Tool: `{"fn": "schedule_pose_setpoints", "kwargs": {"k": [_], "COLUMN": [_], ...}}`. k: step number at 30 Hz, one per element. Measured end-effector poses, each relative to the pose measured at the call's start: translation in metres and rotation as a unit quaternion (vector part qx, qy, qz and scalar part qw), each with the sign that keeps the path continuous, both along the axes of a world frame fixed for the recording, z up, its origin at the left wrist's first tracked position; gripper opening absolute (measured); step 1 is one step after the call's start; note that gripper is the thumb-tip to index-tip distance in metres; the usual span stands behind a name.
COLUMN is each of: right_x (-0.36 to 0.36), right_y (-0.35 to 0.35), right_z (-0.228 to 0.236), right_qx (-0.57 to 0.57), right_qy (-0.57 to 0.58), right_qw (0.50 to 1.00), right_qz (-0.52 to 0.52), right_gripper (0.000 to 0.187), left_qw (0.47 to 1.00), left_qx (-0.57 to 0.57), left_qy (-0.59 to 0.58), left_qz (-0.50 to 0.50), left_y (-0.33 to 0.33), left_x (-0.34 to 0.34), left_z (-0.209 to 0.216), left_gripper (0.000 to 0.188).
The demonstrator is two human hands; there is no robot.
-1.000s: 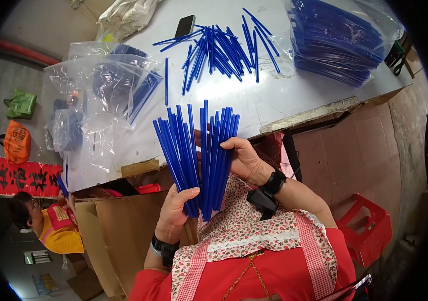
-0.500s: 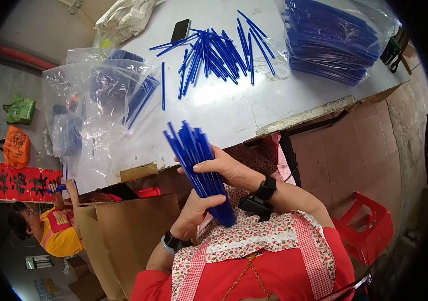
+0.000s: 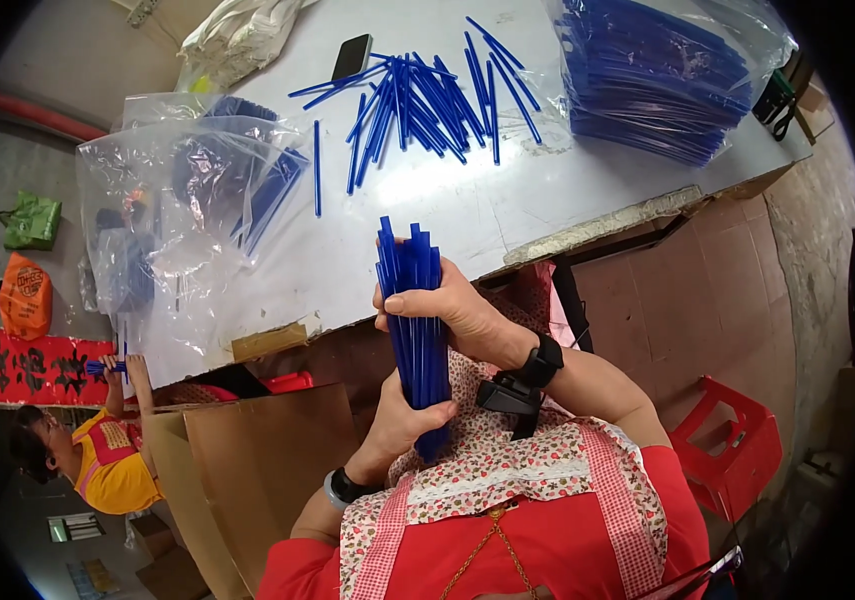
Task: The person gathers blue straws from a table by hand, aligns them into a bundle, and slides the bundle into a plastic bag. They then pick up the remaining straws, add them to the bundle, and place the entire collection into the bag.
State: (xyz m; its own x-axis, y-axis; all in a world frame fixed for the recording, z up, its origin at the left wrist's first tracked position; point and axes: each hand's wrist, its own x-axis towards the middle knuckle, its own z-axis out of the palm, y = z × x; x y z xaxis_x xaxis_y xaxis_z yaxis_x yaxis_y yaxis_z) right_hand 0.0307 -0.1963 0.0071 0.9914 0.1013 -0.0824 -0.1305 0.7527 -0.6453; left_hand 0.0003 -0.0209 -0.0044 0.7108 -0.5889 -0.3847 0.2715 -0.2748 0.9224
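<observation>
A bundle of blue plastic tubes stands nearly upright in front of my apron, its upper ends uneven. Around its lower part my left hand is closed, thumb across the front. Higher up, my right hand wraps the same bundle with its thumb over the tubes. Beyond them on the white table lies a loose pile of blue tubes, with a single tube to its left.
Clear bags of blue tubes lie left and right on the table. A phone rests near the pile. A cardboard box stands at left, a red stool at right. Far left, another person holds blue tubes.
The bundle has turned from leaning left to nearly upright, its top moving right. Both my hands still grip it. The other person's tubes have shifted slightly.
</observation>
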Motion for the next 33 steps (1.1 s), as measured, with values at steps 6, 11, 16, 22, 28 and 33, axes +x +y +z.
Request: {"fn": "schedule_pose_setpoints", "kwargs": {"k": [6,11,16,22,28,33], "right_x": [0.02,0.025,0.027,0.013,-0.009,-0.007], "right_y": [-0.034,-0.055,-0.061,-0.033,0.003,0.009], "right_z": [0.016,0.008,0.006,-0.029,-0.028,-0.03], "right_qx": [0.145,-0.072,-0.201,0.157,0.027,0.084], "right_qy": [-0.097,-0.273,-0.125,0.049,0.009,0.029], "right_qw": [0.974,0.959,0.967,0.986,0.993,0.99], "right_qz": [-0.148,-0.006,-0.092,-0.02,0.11,0.107], "right_gripper": [0.053,0.04,0.043,0.048,0.048,0.048], "left_qw": [0.977,0.937,0.928,0.968,0.971,0.973], "left_qx": [-0.051,-0.109,-0.108,-0.133,-0.113,-0.112], "left_qy": [0.156,0.321,0.347,0.214,0.195,0.177], "left_qz": [-0.137,-0.086,-0.082,0.013,0.078,0.095], "left_y": [0.01,0.001,-0.001,0.0,-0.002,0.004], "left_x": [-0.012,-0.019,-0.01,0.008,0.022,0.026], "left_z": [0.006,0.02,0.027,0.015,0.024,0.026], "left_gripper": [0.054,0.055,0.052,0.052,0.053,0.053]}}
